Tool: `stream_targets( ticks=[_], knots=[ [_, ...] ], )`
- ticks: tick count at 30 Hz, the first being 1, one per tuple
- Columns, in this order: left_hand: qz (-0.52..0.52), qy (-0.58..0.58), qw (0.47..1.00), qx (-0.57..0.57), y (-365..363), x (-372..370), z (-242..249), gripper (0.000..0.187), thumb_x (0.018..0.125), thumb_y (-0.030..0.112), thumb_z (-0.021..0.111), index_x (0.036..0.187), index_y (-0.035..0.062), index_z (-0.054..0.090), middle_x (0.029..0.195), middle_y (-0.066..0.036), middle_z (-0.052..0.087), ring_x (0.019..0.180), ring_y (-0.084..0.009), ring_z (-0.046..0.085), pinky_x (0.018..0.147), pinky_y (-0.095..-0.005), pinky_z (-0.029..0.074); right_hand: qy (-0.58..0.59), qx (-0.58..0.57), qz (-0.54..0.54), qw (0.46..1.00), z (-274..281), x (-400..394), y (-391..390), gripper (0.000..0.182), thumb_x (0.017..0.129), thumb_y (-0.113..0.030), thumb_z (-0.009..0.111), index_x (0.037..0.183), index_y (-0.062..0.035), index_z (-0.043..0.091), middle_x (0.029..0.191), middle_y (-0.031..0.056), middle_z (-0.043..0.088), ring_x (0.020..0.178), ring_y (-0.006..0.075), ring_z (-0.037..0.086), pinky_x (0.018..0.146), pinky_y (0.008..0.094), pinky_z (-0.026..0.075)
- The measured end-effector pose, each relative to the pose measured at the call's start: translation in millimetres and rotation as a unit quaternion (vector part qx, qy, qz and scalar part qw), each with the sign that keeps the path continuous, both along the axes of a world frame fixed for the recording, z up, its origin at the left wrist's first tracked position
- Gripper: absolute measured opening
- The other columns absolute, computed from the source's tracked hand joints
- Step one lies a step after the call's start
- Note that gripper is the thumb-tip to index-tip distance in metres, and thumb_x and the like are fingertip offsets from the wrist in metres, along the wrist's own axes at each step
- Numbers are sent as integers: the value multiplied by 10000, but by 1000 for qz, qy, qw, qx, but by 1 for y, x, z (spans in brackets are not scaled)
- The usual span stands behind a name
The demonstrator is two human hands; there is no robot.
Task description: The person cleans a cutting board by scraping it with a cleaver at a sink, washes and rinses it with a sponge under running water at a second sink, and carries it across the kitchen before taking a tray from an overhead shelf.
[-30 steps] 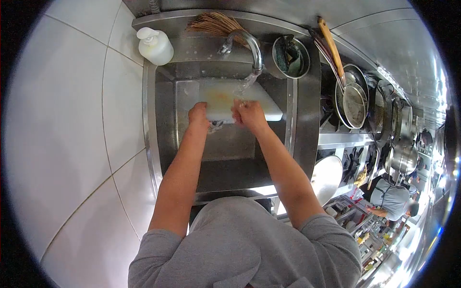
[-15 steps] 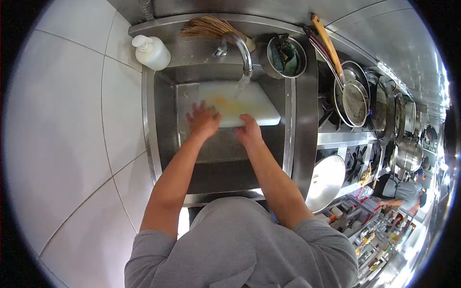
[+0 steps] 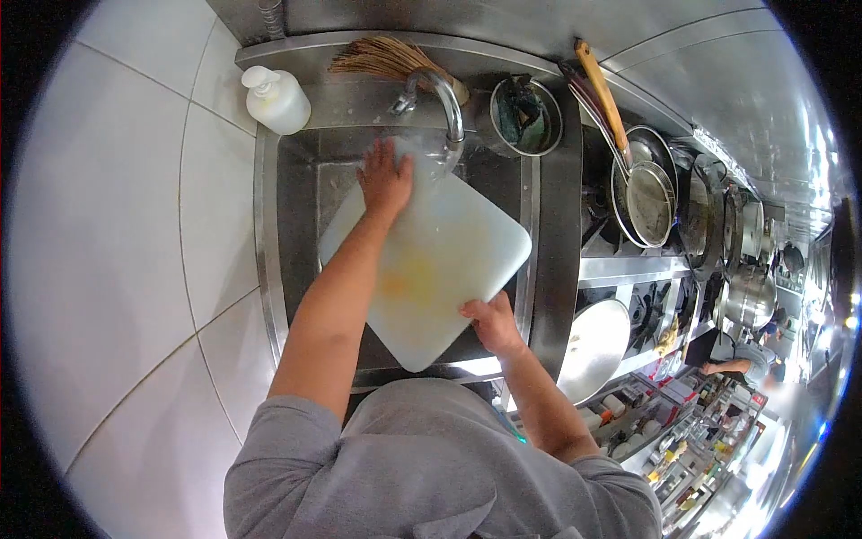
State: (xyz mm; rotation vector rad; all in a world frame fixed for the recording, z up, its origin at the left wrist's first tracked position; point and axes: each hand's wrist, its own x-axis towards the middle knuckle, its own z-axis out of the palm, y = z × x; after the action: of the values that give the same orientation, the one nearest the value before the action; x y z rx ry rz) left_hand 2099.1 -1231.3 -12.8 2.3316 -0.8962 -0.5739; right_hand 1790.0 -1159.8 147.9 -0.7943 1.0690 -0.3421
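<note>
A white cutting board [image 3: 449, 242] with yellow-orange stains is tilted up in the steel sink [image 3: 301, 198], one corner pointing toward me. My right hand [image 3: 496, 322] grips its lower right edge, thumb on top and fingers underneath. Near the board's far corner, my left hand [image 3: 386, 184] lies flat on the surface with fingers stretched out. Water runs from the curved faucet [image 3: 444, 94] and splashes onto the board beside my left hand.
Behind the sink are a white pump bottle [image 3: 278, 101], a straw brush [image 3: 386, 61] and a metal pot [image 3: 528, 117] holding dark green pads. On the right, a stove carries a strainer [image 3: 650, 202] and pans. A large metal lid [image 3: 594, 350] leans nearby. Another person [image 3: 750, 359] works farther off.
The cutting board has been raised, turned and drawn toward me. My left hand has moved forward to its far part; my right hand has come closer to my body with the board's edge.
</note>
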Motion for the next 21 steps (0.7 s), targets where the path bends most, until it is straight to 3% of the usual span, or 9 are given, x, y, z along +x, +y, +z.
stream_targets(
  ticks=[4,10,12,14,16,17,18,20,21],
  knots=[
    [17,-44,999,11,-5,-18,18,735,1106,498,503,1702,91,367,1797,-226,261,1665,-461,210,1320,-681,157,-5,-4,1,1000,-1,-7,-12,334,795,-30,714,1112,72,730,1037,115,759,947,234,715,903,387,536],
    [-116,-39,982,-142,66,-78,63,745,1082,432,577,1684,40,379,1753,-256,338,1645,-468,249,1316,-665,169,11,-35,26,999,8,-16,-8,309,794,-32,697,1087,56,734,998,86,734,920,203,675,864,363,514],
    [-129,-81,973,-171,99,-42,43,767,1070,467,615,1660,20,414,1697,-263,435,1584,-481,369,1302,-609,261,14,-42,28,999,18,-22,-9,286,798,-37,697,1067,50,736,981,80,732,914,201,671,859,362,510],
    [68,41,996,-28,120,-7,7,814,1052,567,639,1598,-17,487,1577,-290,565,1461,-491,527,1240,-559,383,8,-55,24,998,22,-24,-17,264,801,-42,698,1048,45,739,963,74,731,908,198,668,855,361,506],
    [98,218,971,1,147,20,-7,872,1023,659,659,1514,-56,563,1429,-298,675,1330,-478,640,1138,-525,483,3,-75,61,995,16,-32,-31,244,794,-48,697,1016,37,751,938,70,733,904,196,667,844,356,502],
    [97,215,972,2,160,27,-10,872,1023,659,659,1514,-56,563,1429,-298,675,1330,-478,640,1138,-525,483,9,-87,105,991,11,-36,-42,273,852,-35,689,1110,36,748,1010,81,750,942,195,679,880,358,519],
    [98,258,961,-6,171,36,-13,873,1014,664,676,1489,-62,581,1412,-282,690,1321,-436,656,1112,-500,498,4,-86,103,991,3,-34,-45,273,852,-35,689,1110,36,748,1010,81,750,942,195,679,880,358,519],
    [95,294,951,-16,179,46,1,875,1005,669,694,1465,-69,599,1395,-267,705,1312,-394,671,1085,-475,512,-35,-66,38,997,-3,-19,-56,307,953,-66,705,1243,34,718,1101,88,757,988,192,691,941,357,532],
    [126,296,946,-34,188,47,14,829,1015,636,705,1444,-67,612,1370,-243,718,1286,-353,679,1066,-445,518,-33,-105,12,994,-9,-7,-61,371,1039,-166,733,1349,28,673,1195,90,750,1061,185,692,990,353,532]
  ],
)
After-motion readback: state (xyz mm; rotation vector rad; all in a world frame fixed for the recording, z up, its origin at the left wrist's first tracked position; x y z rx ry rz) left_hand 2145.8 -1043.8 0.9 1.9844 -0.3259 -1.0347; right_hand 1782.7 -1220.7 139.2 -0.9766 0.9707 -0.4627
